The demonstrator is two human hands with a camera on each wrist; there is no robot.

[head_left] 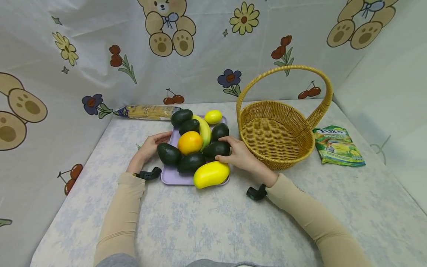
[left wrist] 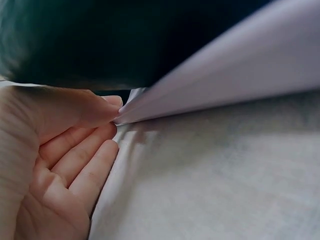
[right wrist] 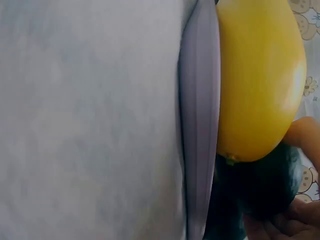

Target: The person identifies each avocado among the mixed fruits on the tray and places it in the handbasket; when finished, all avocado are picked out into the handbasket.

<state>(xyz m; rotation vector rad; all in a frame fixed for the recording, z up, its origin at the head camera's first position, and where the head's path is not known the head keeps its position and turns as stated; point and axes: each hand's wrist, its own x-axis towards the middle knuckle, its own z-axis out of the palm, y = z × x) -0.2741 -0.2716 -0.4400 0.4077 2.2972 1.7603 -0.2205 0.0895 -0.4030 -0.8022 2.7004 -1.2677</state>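
Note:
A lilac tray (head_left: 173,180) holds several dark green avocados, an orange (head_left: 190,142), a banana (head_left: 205,131), a lemon (head_left: 213,116) and a large yellow mango (head_left: 211,174). My left hand (head_left: 150,148) is at the tray's left side, thumb and fingertips pinching its rim (left wrist: 200,82) beneath a dark avocado (left wrist: 85,45). At the right side my right hand (head_left: 239,155) grips an avocado (head_left: 215,151) between thumb and fingers. In the right wrist view this avocado (right wrist: 265,185) sits just past the mango (right wrist: 260,80), and the hand (right wrist: 305,175) shows at the right edge.
A wicker basket (head_left: 277,159) with a tall handle stands right of the tray. Beyond it lies a green Fox's candy bag (head_left: 338,146). A pack of dried noodles (head_left: 146,112) lies behind the tray, near the patterned cloth backdrop (head_left: 207,55).

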